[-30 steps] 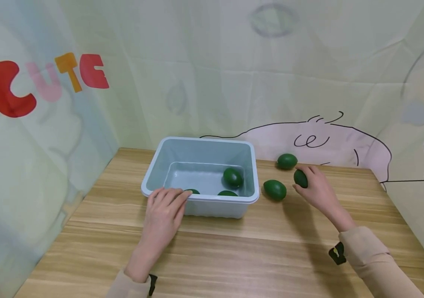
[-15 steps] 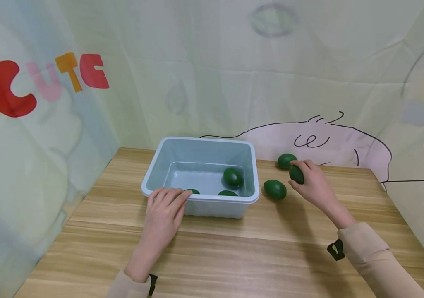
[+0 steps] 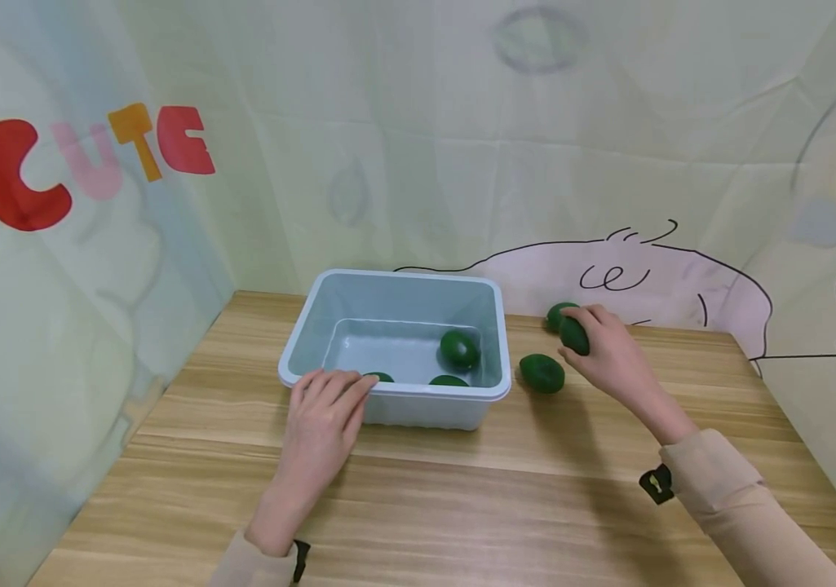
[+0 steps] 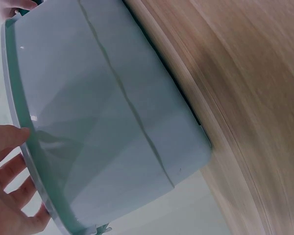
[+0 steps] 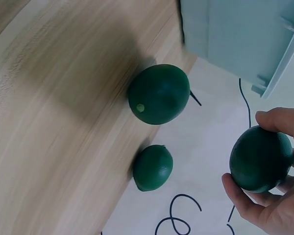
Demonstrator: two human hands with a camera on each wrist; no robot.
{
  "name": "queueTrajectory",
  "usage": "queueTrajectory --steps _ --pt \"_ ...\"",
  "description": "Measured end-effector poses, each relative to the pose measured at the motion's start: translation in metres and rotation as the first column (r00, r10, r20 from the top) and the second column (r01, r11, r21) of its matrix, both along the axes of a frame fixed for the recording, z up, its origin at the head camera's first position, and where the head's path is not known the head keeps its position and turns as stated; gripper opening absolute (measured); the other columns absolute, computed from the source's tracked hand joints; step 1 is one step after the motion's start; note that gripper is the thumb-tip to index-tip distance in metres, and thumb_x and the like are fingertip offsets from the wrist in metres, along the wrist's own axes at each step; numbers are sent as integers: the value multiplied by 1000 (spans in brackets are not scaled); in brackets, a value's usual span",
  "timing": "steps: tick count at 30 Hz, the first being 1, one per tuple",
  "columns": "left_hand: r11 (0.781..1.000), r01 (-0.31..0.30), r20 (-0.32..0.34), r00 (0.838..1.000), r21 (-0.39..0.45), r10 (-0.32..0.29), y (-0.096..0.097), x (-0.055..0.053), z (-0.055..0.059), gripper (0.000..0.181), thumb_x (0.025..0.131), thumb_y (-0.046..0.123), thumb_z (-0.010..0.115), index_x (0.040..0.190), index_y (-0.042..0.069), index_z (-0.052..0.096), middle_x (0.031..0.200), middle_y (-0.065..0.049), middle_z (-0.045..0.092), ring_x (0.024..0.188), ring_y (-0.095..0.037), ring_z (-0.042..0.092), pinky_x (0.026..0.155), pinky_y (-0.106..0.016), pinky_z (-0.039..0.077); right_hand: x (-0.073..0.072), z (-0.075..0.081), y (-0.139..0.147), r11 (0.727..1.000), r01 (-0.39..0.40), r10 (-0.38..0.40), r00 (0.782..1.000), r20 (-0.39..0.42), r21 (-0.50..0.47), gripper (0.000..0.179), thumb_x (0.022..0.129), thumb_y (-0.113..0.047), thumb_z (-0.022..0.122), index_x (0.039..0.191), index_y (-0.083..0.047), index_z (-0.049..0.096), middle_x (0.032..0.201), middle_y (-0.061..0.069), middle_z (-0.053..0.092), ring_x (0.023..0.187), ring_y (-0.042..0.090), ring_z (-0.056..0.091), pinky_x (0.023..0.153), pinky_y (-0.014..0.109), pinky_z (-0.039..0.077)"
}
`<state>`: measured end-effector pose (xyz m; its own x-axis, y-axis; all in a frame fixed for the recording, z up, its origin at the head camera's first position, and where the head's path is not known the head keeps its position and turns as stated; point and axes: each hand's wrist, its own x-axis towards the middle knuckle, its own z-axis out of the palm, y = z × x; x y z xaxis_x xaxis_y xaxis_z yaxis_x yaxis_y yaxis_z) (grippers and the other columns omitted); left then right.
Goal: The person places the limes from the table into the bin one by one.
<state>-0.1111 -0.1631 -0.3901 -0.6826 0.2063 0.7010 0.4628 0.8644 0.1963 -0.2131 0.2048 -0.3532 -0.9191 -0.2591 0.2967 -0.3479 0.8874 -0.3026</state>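
Observation:
My left hand (image 3: 320,417) holds the near rim of a light blue plastic bin (image 3: 428,408), its thumb at the rim in the left wrist view and the fingers reaching over it. A lime (image 5: 261,159), dark green and smooth, is gripped between the thumb and fingers of my right hand (image 3: 612,359), raised above the wood to the right of the bin. Below it on the table lies another lime (image 3: 542,373). Farther back sits one more lime (image 3: 559,315), partly covered by the right hand in the head view.
Inside the bin, a lime (image 3: 459,349) rests near the right wall, and two more peek above the near rim. The wooden table (image 3: 432,505) runs back to a printed cloth backdrop (image 3: 403,196), which also hangs along both sides.
My right hand has lifted slightly and moved left and back with the lime, now overlapping the rear lime. The left hand and the bin have stayed in place.

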Motion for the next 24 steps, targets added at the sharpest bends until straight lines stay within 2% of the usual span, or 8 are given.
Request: queueTrajectory --steps 24 --pt "1000 8 -1 1000 10 -8 1 0 0 24 83 11 64 106 15 67 100 -2 66 99 -22 56 98 -45 34 3 19 -25 998 -54 55 998 -29 10 55 80 -23 68 129 -12 46 123 14 49 105 31 50 82 49 49"
